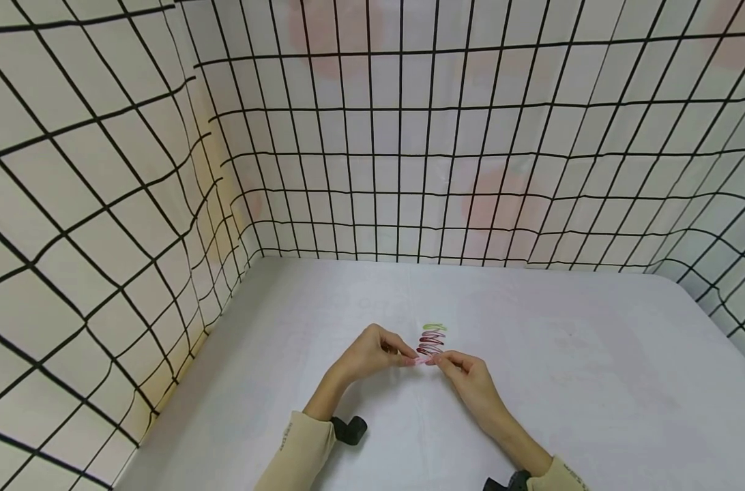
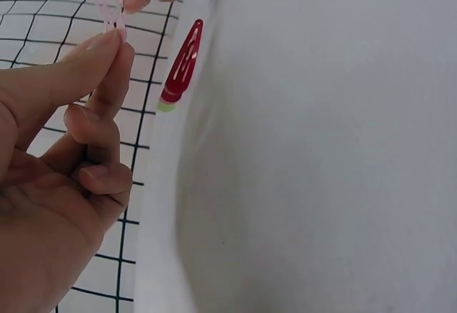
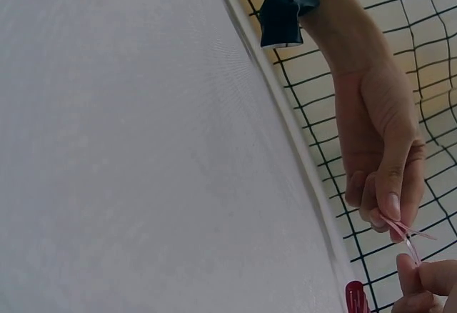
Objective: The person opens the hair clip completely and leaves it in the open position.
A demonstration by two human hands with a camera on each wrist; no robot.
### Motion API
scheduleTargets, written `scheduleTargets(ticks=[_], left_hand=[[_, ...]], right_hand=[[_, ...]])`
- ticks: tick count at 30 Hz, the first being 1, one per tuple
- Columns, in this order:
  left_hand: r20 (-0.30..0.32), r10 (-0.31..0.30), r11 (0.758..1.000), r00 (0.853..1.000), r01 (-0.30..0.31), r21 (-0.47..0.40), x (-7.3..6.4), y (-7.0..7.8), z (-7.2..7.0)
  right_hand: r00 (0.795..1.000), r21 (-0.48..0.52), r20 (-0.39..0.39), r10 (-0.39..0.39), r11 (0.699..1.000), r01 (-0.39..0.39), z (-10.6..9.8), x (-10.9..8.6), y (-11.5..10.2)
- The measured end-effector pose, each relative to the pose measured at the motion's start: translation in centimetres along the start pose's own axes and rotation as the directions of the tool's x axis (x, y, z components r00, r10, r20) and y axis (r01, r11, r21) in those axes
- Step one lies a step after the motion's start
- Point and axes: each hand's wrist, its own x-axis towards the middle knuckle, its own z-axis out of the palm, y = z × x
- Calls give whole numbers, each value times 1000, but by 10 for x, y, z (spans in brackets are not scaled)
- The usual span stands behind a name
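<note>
A light pink snap hair clip [image 1: 421, 360] is held between both hands above the white table; its parts look spread apart in the right wrist view [image 3: 407, 231]. My left hand [image 1: 372, 353] pinches one end of it between thumb and index finger, the other fingers curled in the left wrist view. At the opposite end, my right hand [image 1: 473, 389] pinches the clip with its fingertips. Just beyond the hands lies a column of several hair clips, with red ones [image 1: 430, 343] nearer and green ones [image 1: 434, 326] at the far end.
The white tabletop [image 1: 593, 382] spreads under and around the hands. Black grid netting [image 1: 372, 157] stands along the back and both sides, with pale sheeting behind it. A dark strap with a camera [image 1: 349, 430] sits on the left wrist.
</note>
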Motion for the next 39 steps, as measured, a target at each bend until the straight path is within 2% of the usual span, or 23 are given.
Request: scheduleTargets(ticks=[7, 13, 17, 22, 25, 29, 34, 39], left_hand=[[18, 35, 999, 999, -35, 2, 2, -2, -1], [-8, 21, 1000, 1000, -20, 20, 2, -3, 0], [-29, 10, 1000, 1000, -9, 27, 2, -2, 1], [-52, 9, 1000, 999, -9, 10, 4, 1, 3], [-74, 20, 1000, 997, -18, 18, 5, 2, 5], [-98, 24, 999, 995, -20, 39, 5, 1, 6], [-107, 8, 999, 994, -4, 38, 4, 0, 5], [-104, -18, 999, 994, 22, 43, 2, -1, 4]], right_hand=[[998, -22, -20, -58, 998, 57, -1, 0, 2], [998, -33, -15, -68, 997, 67, -1, -1, 4], [999, -35, -29, -47, 998, 46, -1, -1, 2], [999, 25, -46, 30, 999, -29, -2, 0, -2], [997, 75, -29, 74, 995, -72, -3, 0, -3], [995, 103, -7, 97, 990, -96, -2, 0, -5], [997, 49, -24, 79, 996, -78, -1, -1, -5], [1000, -45, -27, 12, 999, -13, -1, -2, -1]])
